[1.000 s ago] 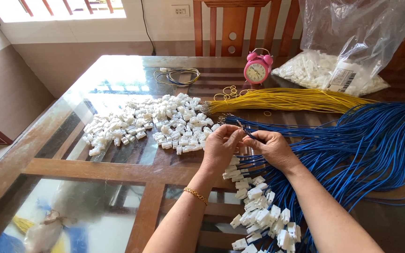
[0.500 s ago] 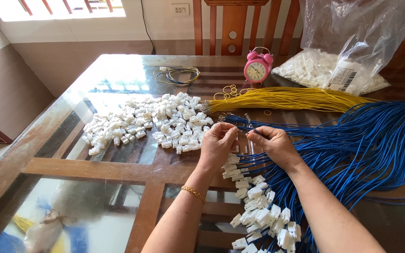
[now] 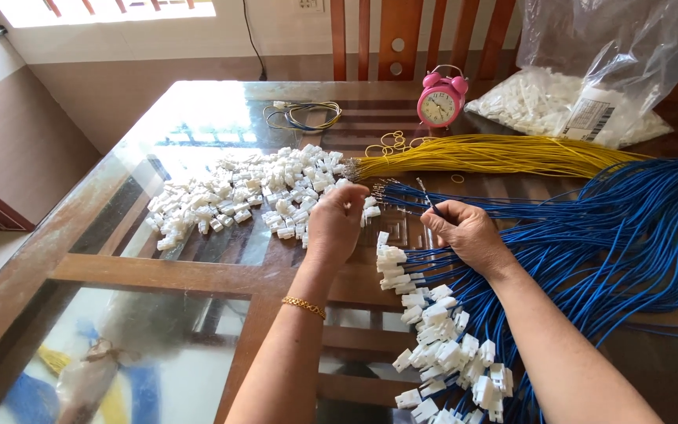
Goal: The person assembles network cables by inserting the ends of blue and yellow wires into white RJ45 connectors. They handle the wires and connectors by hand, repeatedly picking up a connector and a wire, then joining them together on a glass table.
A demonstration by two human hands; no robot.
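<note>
Blue wires (image 3: 590,235) fan across the right half of the glass-topped worktop (image 3: 80,235), their stripped ends pointing toward the middle. The right hand (image 3: 468,232) rests on this bundle, its grip pinched narrowly around a single blue wire end (image 3: 427,200) that sticks up between thumb and forefinger. The left hand (image 3: 335,224) sits just beside it, fingers curled down at the near edge of a heap of white plastic connectors (image 3: 253,192); whether its grip holds a connector I cannot tell, since the fingertips are hidden behind the knuckles. A gold bracelet (image 3: 304,306) circles the left wrist. Below the hands, a row of connectors already fitted on blue wires (image 3: 449,345) trails toward the near edge. Behind the blue bundle lies a bundle of yellow wires (image 3: 496,155), with a pink alarm clock (image 3: 441,100) standing near it and a clear bag of white parts (image 3: 582,102) at the far right
</note>
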